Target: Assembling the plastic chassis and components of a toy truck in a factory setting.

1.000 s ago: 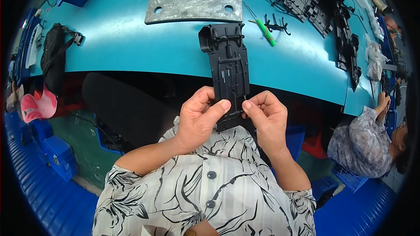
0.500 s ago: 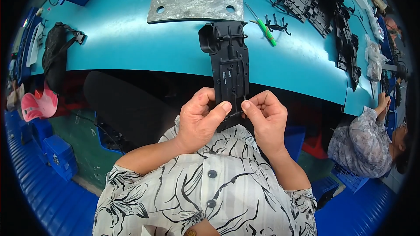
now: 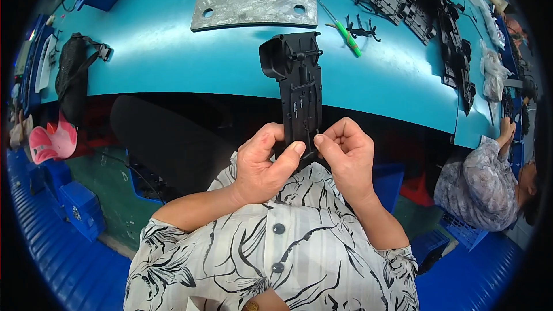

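A long black moulded plastic part (image 3: pixel 300 101), with an open box-like end on its far left, reaches from my lap out over the front edge of the table. My left hand (image 3: pixel 266 164) is closed on its near left side, the thumb lying across the top face. On the opposite side, my right hand (image 3: pixel 348 152) is closed in a pinch at the part's near right edge; thumb and forefinger meet there, and the small piece between them is mostly hidden.
The blue-green table (image 3: pixel 155 52) bears a thick steel plate (image 3: pixel 253 0), a green-handled pick (image 3: pixel 351 40) and a black clip piece (image 3: pixel 364 27). Black mouldings (image 3: pixel 415 17) pile up at far right. A black pouch (image 3: pixel 73 72) lies left. Another person (image 3: pixel 478 181) sits at right.
The black part's far end has dropped nearer to me and shifted slightly left, away from the steel plate. Both hands keep their hold, the right one moving slightly left.
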Demonstrator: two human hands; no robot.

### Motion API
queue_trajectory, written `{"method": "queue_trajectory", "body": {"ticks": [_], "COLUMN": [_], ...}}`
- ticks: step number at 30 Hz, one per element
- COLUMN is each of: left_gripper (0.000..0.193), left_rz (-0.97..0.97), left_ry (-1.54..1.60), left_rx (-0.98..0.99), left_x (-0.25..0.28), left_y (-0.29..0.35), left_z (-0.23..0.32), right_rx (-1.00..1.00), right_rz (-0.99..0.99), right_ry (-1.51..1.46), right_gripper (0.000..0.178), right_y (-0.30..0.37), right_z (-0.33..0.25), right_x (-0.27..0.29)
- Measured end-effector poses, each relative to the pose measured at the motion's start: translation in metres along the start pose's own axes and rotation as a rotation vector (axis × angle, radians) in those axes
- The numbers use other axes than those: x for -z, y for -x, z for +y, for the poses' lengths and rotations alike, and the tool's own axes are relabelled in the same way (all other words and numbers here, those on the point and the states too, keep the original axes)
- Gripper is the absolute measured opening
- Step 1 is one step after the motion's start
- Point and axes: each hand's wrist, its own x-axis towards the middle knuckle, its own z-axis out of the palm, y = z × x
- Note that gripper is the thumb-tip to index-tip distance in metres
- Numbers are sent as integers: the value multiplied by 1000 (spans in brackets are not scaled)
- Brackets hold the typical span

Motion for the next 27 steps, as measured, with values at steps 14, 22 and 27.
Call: {"method": "queue_trajectory", "body": {"ticks": [14, 22, 27], "left_gripper": [8, 11, 11], "left_rz": [32, 10, 27], "left_ry": [27, -98, -106], "left_rx": [-76, -193, -257], "left_x": [0, 4, 3], "left_y": [1, -1, -2], "left_z": [-7, -9, -7], "right_rx": [99, 112, 120], "right_rz": [67, 65, 66], "right_ry": [3, 92, 95], "right_gripper": [10, 12, 12], "right_y": [3, 2, 3], "right_z": [1, -2, -4], "right_x": [-12, -14, -16]}}
